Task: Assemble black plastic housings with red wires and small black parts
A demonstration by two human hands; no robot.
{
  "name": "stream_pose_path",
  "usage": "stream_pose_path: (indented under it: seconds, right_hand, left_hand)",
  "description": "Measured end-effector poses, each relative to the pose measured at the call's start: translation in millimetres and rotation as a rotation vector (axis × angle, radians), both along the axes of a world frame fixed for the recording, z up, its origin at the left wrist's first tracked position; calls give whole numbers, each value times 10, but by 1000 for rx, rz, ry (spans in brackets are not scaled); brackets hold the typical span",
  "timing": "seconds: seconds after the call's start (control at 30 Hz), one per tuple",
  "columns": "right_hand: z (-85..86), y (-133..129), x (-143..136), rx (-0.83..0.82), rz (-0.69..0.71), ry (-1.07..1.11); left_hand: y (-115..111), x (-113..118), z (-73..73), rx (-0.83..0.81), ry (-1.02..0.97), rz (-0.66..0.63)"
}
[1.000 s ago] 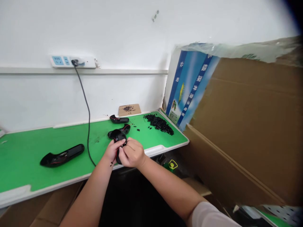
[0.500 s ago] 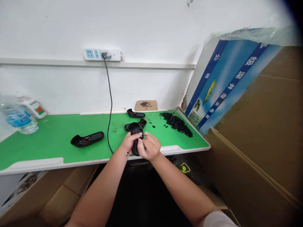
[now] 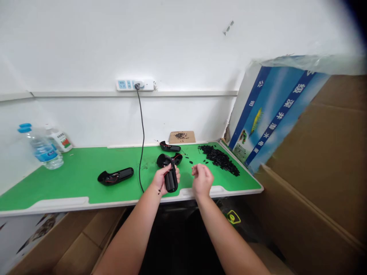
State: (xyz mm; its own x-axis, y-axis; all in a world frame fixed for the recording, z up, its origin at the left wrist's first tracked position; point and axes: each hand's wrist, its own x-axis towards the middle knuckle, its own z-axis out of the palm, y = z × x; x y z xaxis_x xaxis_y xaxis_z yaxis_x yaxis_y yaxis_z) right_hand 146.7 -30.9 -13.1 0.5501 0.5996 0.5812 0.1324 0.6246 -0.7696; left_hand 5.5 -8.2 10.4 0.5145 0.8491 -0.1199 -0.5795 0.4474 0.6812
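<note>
A black curved plastic housing (image 3: pixel 171 179) with thin red and black wires is gripped in my left hand (image 3: pixel 161 181), near the table's front edge. My right hand (image 3: pixel 202 178) hovers to the right, apart from the housing, its fingers curled together; whatever they may hold is hidden. Behind the held piece, another black housing (image 3: pixel 178 157) lies partly covered by it. A similar housing (image 3: pixel 170 147) rests farther back, and one more wired housing (image 3: pixel 116 176) lies on the left. Beyond my right hand spreads a pile of small black parts (image 3: pixel 219 158), with a few loose ones nearby.
The green tabletop (image 3: pixel 83 168) has a pale rim. A black cable (image 3: pixel 141 133) runs down from a power strip (image 3: pixel 135 84) across it. Bottles (image 3: pixel 47 152) stand at the left. A cardboard piece (image 3: pixel 182 136) with tiny dark bits is at the back. A large carton (image 3: pixel 309 152) borders the right.
My right hand has come off the housing and moved right, toward the pile. My left hand still grips the housing, now more tilted. The whole view has shifted slightly.
</note>
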Motion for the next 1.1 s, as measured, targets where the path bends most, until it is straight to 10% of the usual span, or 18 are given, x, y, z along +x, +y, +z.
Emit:
stream_pose_path:
  seconds: [0.23, 0.77, 0.9, 1.1]
  right_hand:
    - [26, -120, 22, -47, 414, -246]
    - [285, -162, -138, -210, 67, -855]
    - [222, -76, -127, -185, 285, -483]
    - [7, 57, 92, -273, 941, 770]
  left_hand:
    - [-28, -58, -15, 14, -74, -101]
    - [56, -96, -124, 155, 135, -60]
    - [37, -76, -108, 138, 100, -26]
    - [42, -19, -27, 0, 9, 50]
